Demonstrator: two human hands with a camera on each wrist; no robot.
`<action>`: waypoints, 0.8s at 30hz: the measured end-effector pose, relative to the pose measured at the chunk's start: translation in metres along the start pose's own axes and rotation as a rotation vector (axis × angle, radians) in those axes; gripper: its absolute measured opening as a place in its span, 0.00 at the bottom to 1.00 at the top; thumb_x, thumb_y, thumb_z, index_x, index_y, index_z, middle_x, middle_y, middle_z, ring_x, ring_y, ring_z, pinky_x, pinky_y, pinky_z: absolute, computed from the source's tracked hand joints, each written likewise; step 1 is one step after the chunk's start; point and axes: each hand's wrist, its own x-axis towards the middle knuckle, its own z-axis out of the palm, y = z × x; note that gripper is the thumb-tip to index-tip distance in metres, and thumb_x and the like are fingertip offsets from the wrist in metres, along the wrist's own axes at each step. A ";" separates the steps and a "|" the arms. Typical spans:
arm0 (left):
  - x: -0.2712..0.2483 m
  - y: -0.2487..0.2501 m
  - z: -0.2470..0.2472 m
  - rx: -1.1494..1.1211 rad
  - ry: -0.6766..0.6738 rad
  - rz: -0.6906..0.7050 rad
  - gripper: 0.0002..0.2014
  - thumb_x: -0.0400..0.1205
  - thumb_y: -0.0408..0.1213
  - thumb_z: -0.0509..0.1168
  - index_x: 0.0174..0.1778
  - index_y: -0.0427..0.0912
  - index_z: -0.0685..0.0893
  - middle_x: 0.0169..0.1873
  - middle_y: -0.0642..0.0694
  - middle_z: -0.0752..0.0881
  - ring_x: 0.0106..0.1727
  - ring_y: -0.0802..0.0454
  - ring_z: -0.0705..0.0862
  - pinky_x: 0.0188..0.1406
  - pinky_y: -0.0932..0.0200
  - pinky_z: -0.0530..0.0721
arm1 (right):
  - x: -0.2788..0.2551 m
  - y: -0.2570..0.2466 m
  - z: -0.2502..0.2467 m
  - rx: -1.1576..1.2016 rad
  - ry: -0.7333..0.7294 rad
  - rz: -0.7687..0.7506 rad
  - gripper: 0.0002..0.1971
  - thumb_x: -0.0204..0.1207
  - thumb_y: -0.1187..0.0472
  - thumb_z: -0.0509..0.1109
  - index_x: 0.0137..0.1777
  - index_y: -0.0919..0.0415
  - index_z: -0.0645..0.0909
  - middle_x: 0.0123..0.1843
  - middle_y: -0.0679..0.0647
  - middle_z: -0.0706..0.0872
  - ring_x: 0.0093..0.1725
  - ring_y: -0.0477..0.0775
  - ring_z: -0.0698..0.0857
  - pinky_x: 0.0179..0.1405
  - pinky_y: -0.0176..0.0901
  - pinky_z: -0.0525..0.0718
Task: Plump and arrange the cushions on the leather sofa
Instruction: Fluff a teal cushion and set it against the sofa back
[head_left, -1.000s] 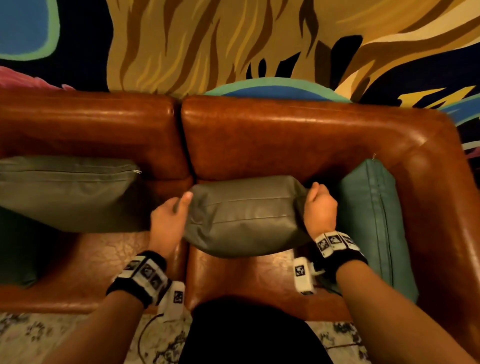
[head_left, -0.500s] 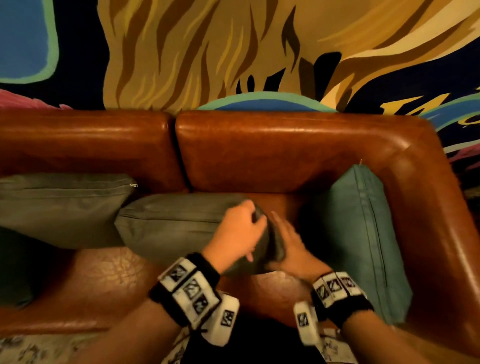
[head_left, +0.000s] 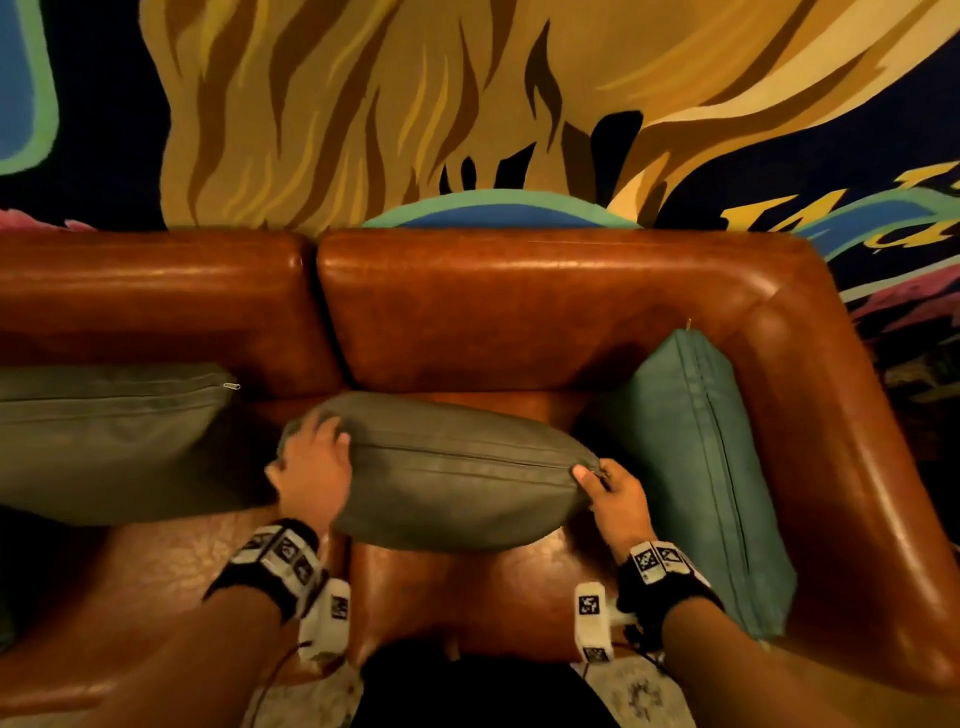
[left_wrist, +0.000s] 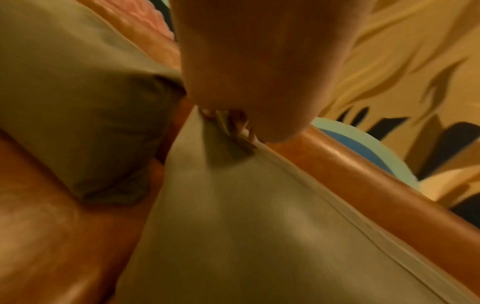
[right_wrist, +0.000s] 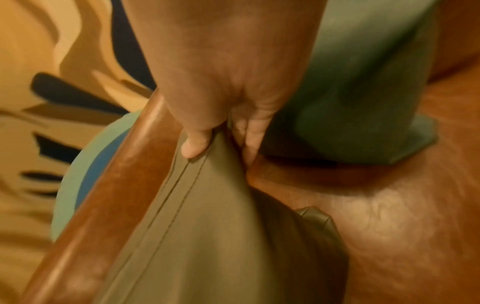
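I have the grey cushion (head_left: 457, 475) held by both ends over the right seat of the brown leather sofa (head_left: 545, 312), its zip seam facing up and running left to right. My left hand (head_left: 311, 467) grips the cushion's left corner, fingers curled over the top edge; the left wrist view shows the fingertips (left_wrist: 233, 123) bunching the fabric there. My right hand (head_left: 615, 499) pinches the right corner, thumb (right_wrist: 193, 147) on the seam side and fingers (right_wrist: 253, 135) behind, clear in the right wrist view. The cushion's far edge sits near the backrest, and I cannot tell whether its underside rests on the seat. Just beside it on the right, a teal cushion (head_left: 696, 467) leans upright against the armrest. On the left seat a second grey cushion (head_left: 104, 436) stands against the backrest, its zip pull at the top right corner. A painted mural (head_left: 467, 104) fills the wall behind the sofa
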 end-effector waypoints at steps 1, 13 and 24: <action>0.016 -0.012 -0.002 0.001 -0.011 -0.077 0.21 0.87 0.48 0.63 0.75 0.47 0.79 0.81 0.37 0.70 0.77 0.32 0.71 0.68 0.26 0.70 | 0.001 0.001 0.003 -0.021 -0.035 0.004 0.04 0.79 0.49 0.72 0.47 0.47 0.84 0.46 0.49 0.91 0.49 0.53 0.90 0.57 0.65 0.87; 0.025 0.013 -0.066 -0.638 -0.069 0.042 0.25 0.85 0.62 0.59 0.55 0.44 0.89 0.52 0.43 0.92 0.58 0.46 0.89 0.65 0.45 0.83 | -0.001 -0.044 0.006 -0.095 0.152 -0.161 0.15 0.84 0.51 0.68 0.40 0.61 0.81 0.36 0.54 0.85 0.38 0.52 0.81 0.47 0.54 0.80; -0.027 0.113 -0.072 -0.617 -0.257 0.176 0.14 0.80 0.44 0.72 0.35 0.44 0.76 0.27 0.47 0.80 0.28 0.54 0.79 0.28 0.55 0.75 | -0.022 -0.108 0.034 -0.561 -0.328 -0.300 0.77 0.45 0.21 0.76 0.89 0.55 0.42 0.88 0.54 0.52 0.87 0.56 0.50 0.86 0.53 0.54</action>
